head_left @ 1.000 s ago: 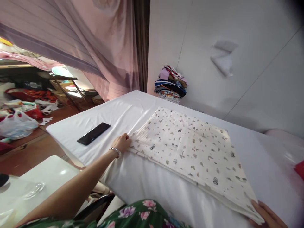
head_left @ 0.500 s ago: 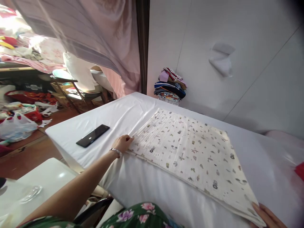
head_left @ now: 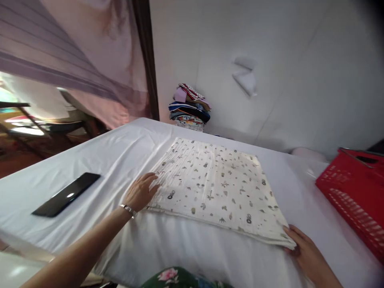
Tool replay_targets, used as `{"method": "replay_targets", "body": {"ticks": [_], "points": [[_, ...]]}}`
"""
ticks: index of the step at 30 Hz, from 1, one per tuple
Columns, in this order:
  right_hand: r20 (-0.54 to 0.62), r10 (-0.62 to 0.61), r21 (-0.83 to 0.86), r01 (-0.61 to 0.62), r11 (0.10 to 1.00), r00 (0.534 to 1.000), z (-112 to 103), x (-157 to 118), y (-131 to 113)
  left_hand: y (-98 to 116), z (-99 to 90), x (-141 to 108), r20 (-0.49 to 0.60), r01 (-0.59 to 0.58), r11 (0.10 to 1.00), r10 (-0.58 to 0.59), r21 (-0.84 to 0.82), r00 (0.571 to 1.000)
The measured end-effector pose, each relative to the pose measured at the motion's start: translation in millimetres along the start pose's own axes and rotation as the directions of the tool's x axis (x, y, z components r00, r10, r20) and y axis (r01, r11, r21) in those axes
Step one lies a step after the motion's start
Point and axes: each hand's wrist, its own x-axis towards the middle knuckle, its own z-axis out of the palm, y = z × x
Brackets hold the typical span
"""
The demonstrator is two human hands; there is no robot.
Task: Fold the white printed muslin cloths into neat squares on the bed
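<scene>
Holding the near right corner of the folded printed cloth (head_left: 210, 188), my right hand (head_left: 301, 248) has its thumb on top and its other fingers mostly out of sight beneath, closed on the layers. My left hand (head_left: 142, 192), with a silver bracelet (head_left: 129, 210) at its wrist, lies at the opposite side, palm down, fingers loosely spread and thumb apart, the tips over the cloth's left margin; I cannot tell how hard they press.

So the cloth lies between my hands: rightward from my left fingers, leftward and away from my right ones. Neither hand is clearly nearer, since both are at its border, the right at a corner and the left a little beyond the near left corner.

The cloth lies flat on the white sheet (head_left: 117, 164). Its near edge, where stacked layers show, runs from left to right and slants towards me at the right end. The sides draw together going away from me, towards the wall. From here it looks longest along that near edge, though foreshortening leaves me unsure of its true long axis. A black phone (head_left: 67, 195) lies well to its left, a red plastic basket (head_left: 351, 192) to its right.
</scene>
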Motion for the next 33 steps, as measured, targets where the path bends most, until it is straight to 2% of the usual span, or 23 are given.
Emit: {"method": "replay_targets", "body": {"ticks": [2, 4, 5, 8, 9, 11, 14, 16, 18, 21, 24, 29, 33], "points": [[-0.02, 0.042, 0.085, -0.04, 0.996, 0.999, 8.0, -4.0, -12.1, 32.1, 11.3, 5.8, 0.02, -0.127, 0.984, 0.131, -0.121, 0.991], [0.021, 0.044, 0.181, -0.047, 0.982, 0.999, 14.7, -6.3, -25.2, 78.6, 23.1, 8.4, 0.071, -0.253, 0.935, 0.278, -0.248, 0.958], [0.044, 0.029, 0.213, -0.037, 0.976, 0.999, 18.0, -6.8, -32.0, 105.9, 29.1, 8.2, 0.093, -0.314, 0.9, 0.356, -0.302, 0.93], [0.069, -0.004, 0.242, -0.013, 0.97, 0.998, 27.1, -5.7, -50.4, 193.7, 47.7, 2.8, 0.149, -0.467, 0.776, 0.568, -0.423, 0.809], [0.075, -0.004, 0.24, -0.014, 0.971, 0.997, 29.6, -4.8, -55.1, 221.6, 54.1, 0.2, 0.157, -0.502, 0.743, 0.616, -0.443, 0.772], [0.097, -0.008, 0.228, -0.014, 0.974, 0.995, 33.2, -3.0, -62.1, 270.3, 66.7, -4.2, 0.178, -0.537, 0.719, 0.657, -0.442, 0.733], [0.127, -0.032, 0.188, 0.007, 0.982, 0.991, 35.5, -2.1, -67.8, 318.9, 83.7, -7.2, 0.223, -0.547, 0.725, 0.665, -0.419, 0.712], [0.139, -0.048, 0.163, 0.025, 0.986, 0.989, 35.0, -2.5, -69.7, 334.9, 91.9, -6.6, 0.224, -0.548, 0.731, 0.662, -0.407, 0.716], [0.15, -0.05, 0.15, 0.027, 0.988, 0.987, 32.8, -2.1, -71.1, 341.3, 96.1, -4.7, 0.214, -0.55, 0.729, 0.662, -0.407, 0.718], [0.182, -0.033, 0.133, 0.008, 0.991, 0.983, 26.1, 3.7, -73.0, 341.8, 93.8, -0.4, 0.239, -0.52, 0.739, 0.648, -0.428, 0.724], [0.245, 0.025, 0.096, -0.05, 0.994, 0.969, 18.3, 21.7, -74.9, 340.5, 85.8, 3.5, 0.264, -0.486, 0.764, 0.618, -0.424, 0.74], [0.314, 0.149, 0.115, -0.193, 0.974, 0.938, 17.8, 85.1, -83.5, 339.5, 77.5, 3.1, 0.256, -0.521, 0.741, 0.65, -0.424, 0.716], [0.235, 0.157, 0.173, -0.2, 0.964, 0.959, 30.0, 150.1, -102.6, 335.7, 74.0, 2.9, 0.248, -0.537, 0.718, 0.674, -0.443, 0.696]]}}
